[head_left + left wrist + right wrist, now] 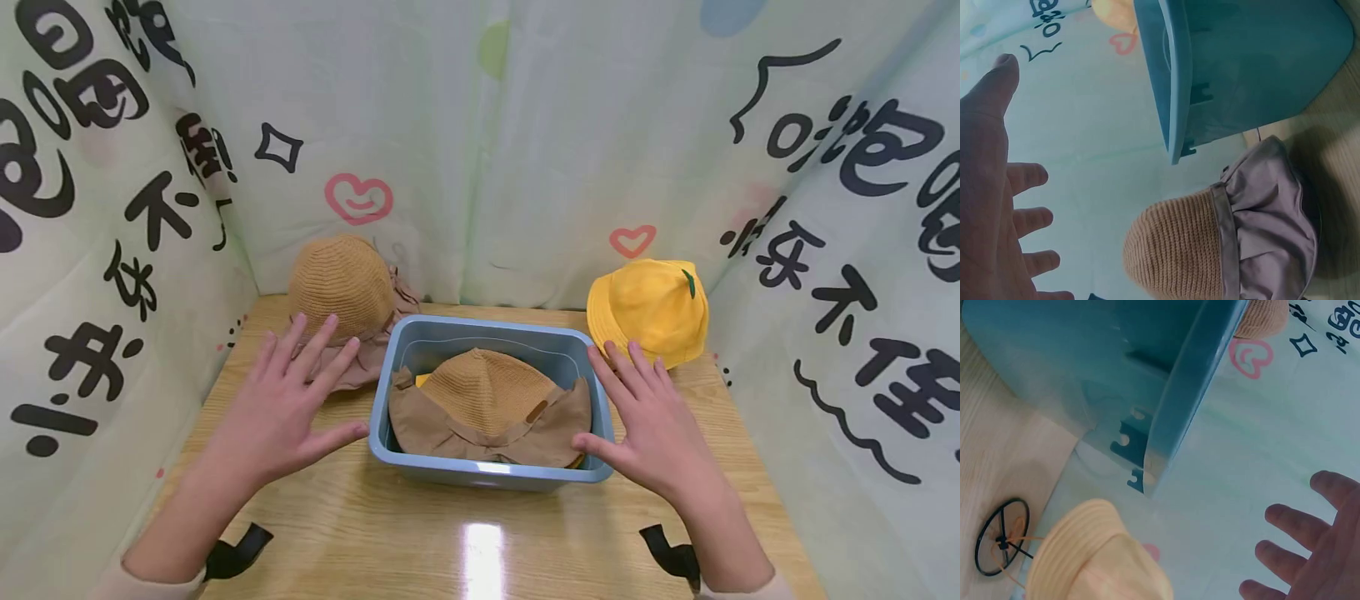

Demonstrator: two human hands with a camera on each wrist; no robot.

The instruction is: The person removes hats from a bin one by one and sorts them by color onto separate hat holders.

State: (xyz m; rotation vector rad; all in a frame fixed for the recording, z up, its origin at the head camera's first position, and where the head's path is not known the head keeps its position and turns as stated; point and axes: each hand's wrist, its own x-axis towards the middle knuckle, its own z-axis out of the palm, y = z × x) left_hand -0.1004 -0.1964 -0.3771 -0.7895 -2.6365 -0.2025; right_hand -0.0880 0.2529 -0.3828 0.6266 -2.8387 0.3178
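Note:
A blue plastic bin [450, 473] stands on the table between my two hands. Inside it lies a straw hat [487, 387] with a wide brown fabric brim, and a bit of yellow shows beside it at the left. My left hand [277, 417] is held up left of the bin, fingers spread and holding nothing. In the head view it overlaps a second straw hat [341, 283] with a dusty-pink fabric brim. On the other side, my right hand [656, 425] spreads its fingers by the bin's right end, its thumb overlapping the rim. Behind it sits a yellow bucket hat [648, 308] with a green leaf.
A black wire stand base [1002, 537] shows under the yellow hat in the right wrist view. Pale curtains [420, 125] with black lettering and hearts enclose the back and sides. Light wood tabletop [405, 542] extends in front of the bin. Black straps [238, 552] circle both wrists.

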